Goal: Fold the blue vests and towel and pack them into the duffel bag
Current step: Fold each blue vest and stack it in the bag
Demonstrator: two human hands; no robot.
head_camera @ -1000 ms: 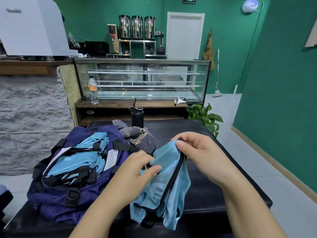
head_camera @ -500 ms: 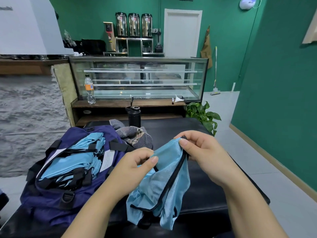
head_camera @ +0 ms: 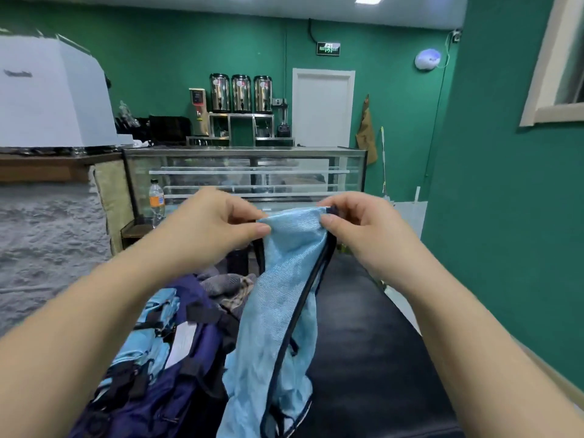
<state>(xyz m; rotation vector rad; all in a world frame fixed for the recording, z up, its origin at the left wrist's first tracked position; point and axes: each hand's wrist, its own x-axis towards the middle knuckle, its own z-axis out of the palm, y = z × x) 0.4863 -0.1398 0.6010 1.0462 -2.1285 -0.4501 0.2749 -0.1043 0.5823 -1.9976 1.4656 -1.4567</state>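
Two bare hands are raised at chest height, holding up a light blue mesh vest [head_camera: 284, 311] by its top edge. The left hand [head_camera: 208, 226] pinches one corner of that edge between thumb and curled fingers. The right hand [head_camera: 357, 222] pinches the other corner, where dark piping runs along the seam. The vest hangs straight down between them, unfolded and rumpled, its lower end dangling in front of a black padded bench [head_camera: 379, 343].

To the left of the hanging vest, a navy duffel bag [head_camera: 164, 390] sits open on the bench. Inside it lie several folded blue vests [head_camera: 148, 339], stacked and crossed by black straps. Just behind the bag, beside the vest's upper half, a grey plaid towel [head_camera: 227, 286] lies bunched and unfolded.

Judging by this, the task looks roughly halfway to two-thirds done: some vests are packed, the one in hand has yet to be folded, and the towel has yet to be folded and packed.

Beyond the vest stand a glass display counter [head_camera: 246, 172] and a green wall.
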